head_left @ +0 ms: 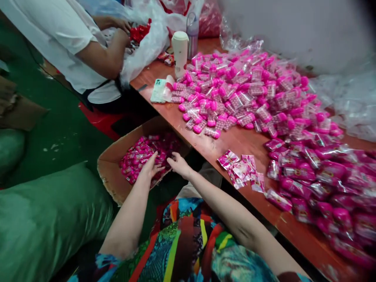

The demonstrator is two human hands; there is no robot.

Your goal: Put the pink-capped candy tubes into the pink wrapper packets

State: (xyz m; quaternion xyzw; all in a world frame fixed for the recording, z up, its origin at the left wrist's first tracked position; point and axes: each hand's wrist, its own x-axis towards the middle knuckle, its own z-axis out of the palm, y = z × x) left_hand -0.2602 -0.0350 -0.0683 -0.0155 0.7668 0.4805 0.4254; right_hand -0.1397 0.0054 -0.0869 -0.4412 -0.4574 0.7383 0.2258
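Observation:
My left hand (150, 166) is over the near part of an open cardboard box (110, 162), fingers apart and nothing seen in them. Just to its right, at the box's right side, my right hand (179, 164) has its fingers curled and partly spread, with nothing visible between them. Inside the box lies a heap of small shiny pink wrapped packets (138, 154). On the red-brown table, pink-capped clear bottles of beads (235, 94) form a big pile. Flat pink sachets (241, 170) lie nearer its front edge, beside a pile of wrapped pink packs (320, 176).
A seated person in a white shirt (67, 35) handles red items at the upper left. A white tumbler (180, 53), a grey bottle (192, 39) and a phone (158, 91) are on the table. A large green sack (53, 215) lies left of my arm.

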